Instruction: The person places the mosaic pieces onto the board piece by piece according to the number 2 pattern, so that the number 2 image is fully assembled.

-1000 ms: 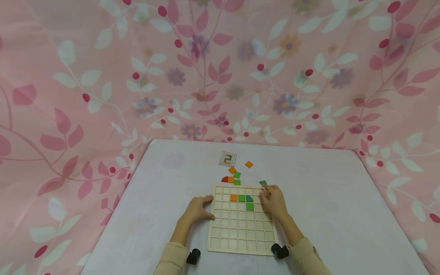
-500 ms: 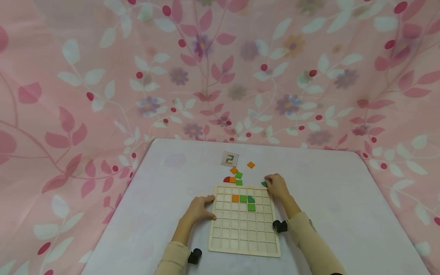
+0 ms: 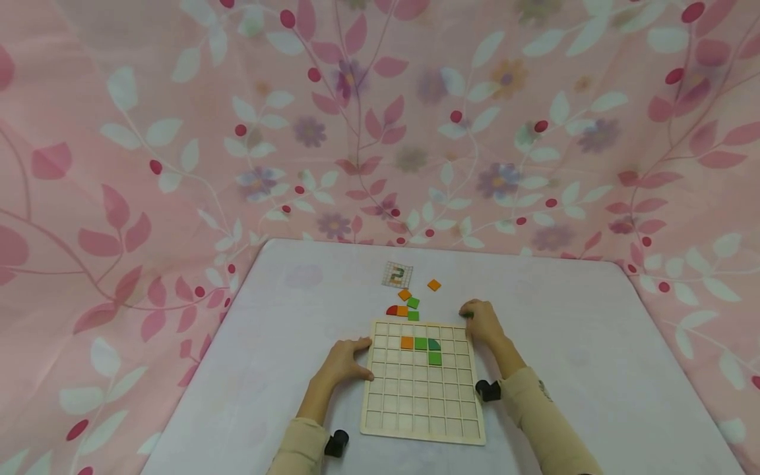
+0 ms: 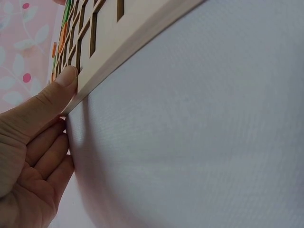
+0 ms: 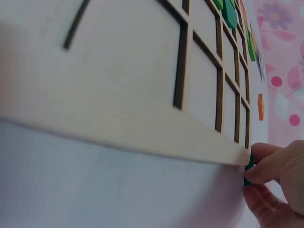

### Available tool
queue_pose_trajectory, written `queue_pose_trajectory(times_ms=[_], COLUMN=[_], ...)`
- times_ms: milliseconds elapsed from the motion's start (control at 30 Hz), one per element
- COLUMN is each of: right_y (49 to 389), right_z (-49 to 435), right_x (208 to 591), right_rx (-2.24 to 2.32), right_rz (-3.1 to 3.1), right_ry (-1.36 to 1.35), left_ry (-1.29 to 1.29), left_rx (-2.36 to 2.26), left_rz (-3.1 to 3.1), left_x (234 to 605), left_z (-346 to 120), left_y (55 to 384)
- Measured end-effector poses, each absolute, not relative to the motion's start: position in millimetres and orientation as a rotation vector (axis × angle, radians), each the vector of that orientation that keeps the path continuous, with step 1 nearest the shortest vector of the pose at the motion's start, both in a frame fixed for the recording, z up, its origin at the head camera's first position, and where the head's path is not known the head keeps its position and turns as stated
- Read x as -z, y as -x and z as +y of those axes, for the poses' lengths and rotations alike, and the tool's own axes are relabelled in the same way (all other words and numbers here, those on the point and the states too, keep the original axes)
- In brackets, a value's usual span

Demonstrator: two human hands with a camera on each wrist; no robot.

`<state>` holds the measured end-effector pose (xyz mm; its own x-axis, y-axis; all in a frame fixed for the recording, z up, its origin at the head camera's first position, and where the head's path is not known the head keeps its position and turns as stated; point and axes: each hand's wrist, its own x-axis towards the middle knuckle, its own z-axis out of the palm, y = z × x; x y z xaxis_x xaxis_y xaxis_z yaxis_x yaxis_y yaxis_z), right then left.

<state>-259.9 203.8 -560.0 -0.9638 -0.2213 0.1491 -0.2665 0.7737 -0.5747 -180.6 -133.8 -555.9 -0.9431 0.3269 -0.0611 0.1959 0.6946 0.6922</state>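
My left hand (image 3: 344, 361) rests at the left edge of a wooden grid board (image 3: 406, 402). In the left wrist view its thumb (image 4: 66, 78) lies on the rim, with the other fingers low beside the edge. At the board's far right corner, my right hand (image 3: 483, 323) pinches a dark green quarter-circle tile (image 5: 249, 175), mostly hidden by the fingers. Set in the grid are an orange square tile (image 3: 407, 343), a light green square (image 3: 421, 344), a dark green quarter-circle (image 3: 434, 344) and, below that, another light green square (image 3: 435, 358).
Beyond the board lie a red quarter-circle tile (image 3: 392, 310), orange squares (image 3: 434, 285) and light green squares (image 3: 413, 316). A pattern card (image 3: 397, 274) showing a figure like a 2 lies farther back. A floral curtain (image 3: 380, 132) hangs behind the white table (image 3: 582, 369).
My right hand has moved from over the board's right side to the far corner and taken the dark green quarter-circle tile between its fingers. The left hand has stayed at the board's edge.
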Motion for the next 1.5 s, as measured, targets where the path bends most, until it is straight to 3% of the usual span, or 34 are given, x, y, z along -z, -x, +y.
queue_pose_trajectory(times_ms=[100, 367, 1500], right_y=[258.2, 250.3, 247.3], right_z=[206.2, 204.5, 214.3], right_x=[563.5, 568.8, 565.1], right_rx=[-1.005, -0.934, -1.170], right_rz=[-2.821, -2.871, -2.766], right_ry=[-0.402, -0.081, -0.080], left_ry=[-0.417, -0.396, -0.394], left_rx=[-1.085, -1.080, -1.080], left_rz=[2.718, 2.716, 2.717], left_x=[556.0, 555.8, 557.0], left_z=[-134.0, -132.8, -133.7], left_y=[180.4, 179.4, 178.7])
